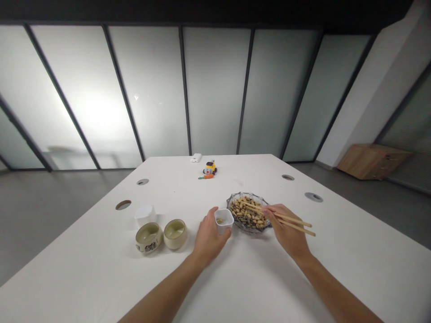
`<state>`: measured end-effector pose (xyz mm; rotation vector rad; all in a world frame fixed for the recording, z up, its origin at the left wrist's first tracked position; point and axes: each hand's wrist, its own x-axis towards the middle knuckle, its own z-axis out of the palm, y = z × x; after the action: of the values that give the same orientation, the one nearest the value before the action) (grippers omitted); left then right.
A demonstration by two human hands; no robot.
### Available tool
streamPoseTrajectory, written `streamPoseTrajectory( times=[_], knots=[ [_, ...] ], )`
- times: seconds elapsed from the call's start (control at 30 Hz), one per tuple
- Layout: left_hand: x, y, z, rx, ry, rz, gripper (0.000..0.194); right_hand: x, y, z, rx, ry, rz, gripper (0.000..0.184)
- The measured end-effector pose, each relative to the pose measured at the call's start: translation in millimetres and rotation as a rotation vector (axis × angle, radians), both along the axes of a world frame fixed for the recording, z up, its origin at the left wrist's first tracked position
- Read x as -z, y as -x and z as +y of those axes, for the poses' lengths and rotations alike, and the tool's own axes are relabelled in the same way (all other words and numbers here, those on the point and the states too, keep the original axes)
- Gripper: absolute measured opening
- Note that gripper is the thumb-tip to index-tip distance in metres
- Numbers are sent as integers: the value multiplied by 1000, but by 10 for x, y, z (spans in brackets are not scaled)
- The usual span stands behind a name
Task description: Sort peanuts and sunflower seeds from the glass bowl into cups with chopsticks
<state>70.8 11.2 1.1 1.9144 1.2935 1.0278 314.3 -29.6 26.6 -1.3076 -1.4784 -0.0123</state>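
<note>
My left hand (209, 235) is wrapped round a small white cup (224, 220), tilted slightly so that its inside shows; a few small brownish bits lie at its bottom. Right beside the cup stands a clear glass bowl (255, 229) with a jagged rim, filled with pistachios (247, 211) and some darker seeds. In my right hand (286, 231) is a pair of wooden chopsticks (292, 222), their tips over the nuts in the bowl. Whether the tips pinch a nut is too small to tell.
Left of my left hand stand two greenish ceramic cups (175, 234), one with black lettering, and an upturned-looking white container (145, 215). Farther back on the white table (161, 287) are a toy carrot (208, 176), a yellow toy vehicle (210, 167) and a white box (195, 158).
</note>
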Motion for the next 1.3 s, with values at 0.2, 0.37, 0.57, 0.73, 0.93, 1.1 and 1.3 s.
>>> streamPoseTrajectory(
  times=[0.2,0.37,0.57,0.73,0.93,1.1,1.3],
  knots=[
    [8,9,6,10,31,61,69,47,29,20,-16,-14,9,37],
    [1,9,3,24,24,66,68,-54,21,-31,63,-58,-4,39],
    [10,5,2,15,29,64,69,-188,145,-144,9,-47,89,36],
    [33,12,12,23,22,53,67,-228,266,-212,-146,-5,57,32],
    [17,14,12,22,27,60,68,-230,248,-202,-159,-8,111,39],
    [3,15,9,21,42,65,67,-241,183,-163,-48,12,262,55],
    [1,17,2,17,52,62,68,-254,121,-108,81,-8,303,61]
  ],
)
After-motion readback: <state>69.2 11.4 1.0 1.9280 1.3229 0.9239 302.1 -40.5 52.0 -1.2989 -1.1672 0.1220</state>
